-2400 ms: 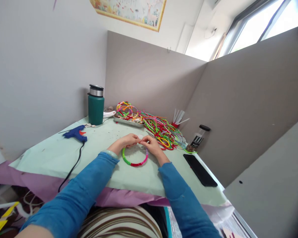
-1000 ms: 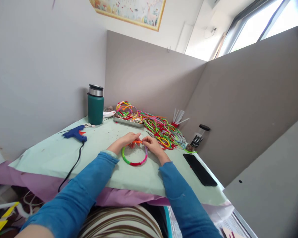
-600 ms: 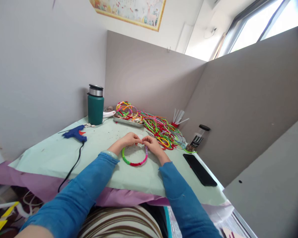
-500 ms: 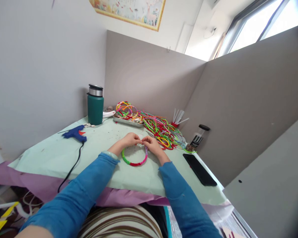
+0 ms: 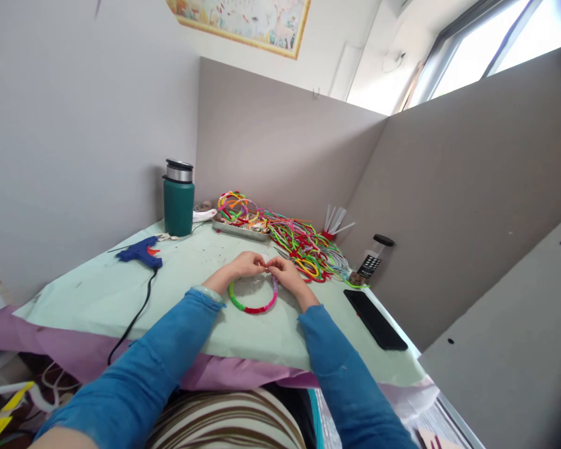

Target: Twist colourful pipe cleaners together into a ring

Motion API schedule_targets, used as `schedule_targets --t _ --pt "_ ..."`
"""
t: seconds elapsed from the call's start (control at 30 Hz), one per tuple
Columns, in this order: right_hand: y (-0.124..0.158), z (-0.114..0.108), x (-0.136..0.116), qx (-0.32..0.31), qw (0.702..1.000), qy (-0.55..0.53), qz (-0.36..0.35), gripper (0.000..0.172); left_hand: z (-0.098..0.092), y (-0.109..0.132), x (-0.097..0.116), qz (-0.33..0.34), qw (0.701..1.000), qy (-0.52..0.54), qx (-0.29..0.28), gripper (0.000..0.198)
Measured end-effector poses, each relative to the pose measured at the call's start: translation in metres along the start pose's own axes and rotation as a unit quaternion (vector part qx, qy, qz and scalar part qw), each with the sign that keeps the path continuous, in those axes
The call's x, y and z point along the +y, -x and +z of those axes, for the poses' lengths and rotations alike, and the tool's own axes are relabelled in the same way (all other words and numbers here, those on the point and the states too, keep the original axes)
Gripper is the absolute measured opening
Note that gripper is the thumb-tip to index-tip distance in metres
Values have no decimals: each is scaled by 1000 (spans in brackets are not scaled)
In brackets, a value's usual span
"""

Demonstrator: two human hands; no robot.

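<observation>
Both my hands meet at the far side of a fuzzy pipe-cleaner ring (image 5: 255, 310), coloured green, red, pink and lilac. Its near arc rests over the pale green table cover. My left hand (image 5: 249, 264) pinches the ring's far left part, fingertips pressed together. Opposite it, my right hand (image 5: 284, 270) is closed on the lilac side, its fingertips touching those of the left. My fingers hide the spot where the ring's ends come together. Just beyond my right hand lies a pair of scissors (image 5: 311, 269) with yellow handles, partly among loose pipe cleaners.
A pile of coloured pipe cleaners (image 5: 303, 240) lies behind my hands, beside a metal tray (image 5: 240, 231). To the left are a blue glue gun (image 5: 140, 251) with a cord and a green bottle (image 5: 178, 206). A black phone (image 5: 374, 319) and a clear jar (image 5: 371, 260) are on the right.
Hardly anything differs: both hands keep their pinch on the ring at the same place, with only a slight shift of the fingertips. The whole view has moved a touch.
</observation>
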State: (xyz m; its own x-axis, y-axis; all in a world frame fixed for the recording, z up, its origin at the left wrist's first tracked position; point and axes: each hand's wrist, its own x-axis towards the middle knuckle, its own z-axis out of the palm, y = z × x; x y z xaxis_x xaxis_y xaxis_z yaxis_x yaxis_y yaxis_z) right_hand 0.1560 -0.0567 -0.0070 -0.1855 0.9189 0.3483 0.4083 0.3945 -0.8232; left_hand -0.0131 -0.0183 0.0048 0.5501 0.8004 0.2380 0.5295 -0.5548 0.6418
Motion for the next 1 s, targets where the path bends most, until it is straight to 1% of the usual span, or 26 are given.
schedule_targets --t 0.17,0.33,0.43,0.57,0.63,0.83,1.0 --pt "-1 0 4 3 1000 8 -5 13 0 0 1 8 999 -32 -5 33" --pt "-1 0 7 1 1000 4 -1 14 -1 1 2 51 993 -102 -5 34" --pt "-2 1 8 0 1000 10 -3 14 0 3 4 70 985 -156 -7 31" --pt "-2 2 10 0 1000 13 -10 14 1 7 9 59 970 -237 11 27" --pt "-2 2 10 4 1000 16 -14 14 1 9 12 53 963 -262 20 27" --pt "-2 1 7 9 999 31 -9 16 1 12 17 47 951 -305 28 29" --pt "-2 2 7 12 999 29 -11 14 1 12 19 43 942 -331 23 30"
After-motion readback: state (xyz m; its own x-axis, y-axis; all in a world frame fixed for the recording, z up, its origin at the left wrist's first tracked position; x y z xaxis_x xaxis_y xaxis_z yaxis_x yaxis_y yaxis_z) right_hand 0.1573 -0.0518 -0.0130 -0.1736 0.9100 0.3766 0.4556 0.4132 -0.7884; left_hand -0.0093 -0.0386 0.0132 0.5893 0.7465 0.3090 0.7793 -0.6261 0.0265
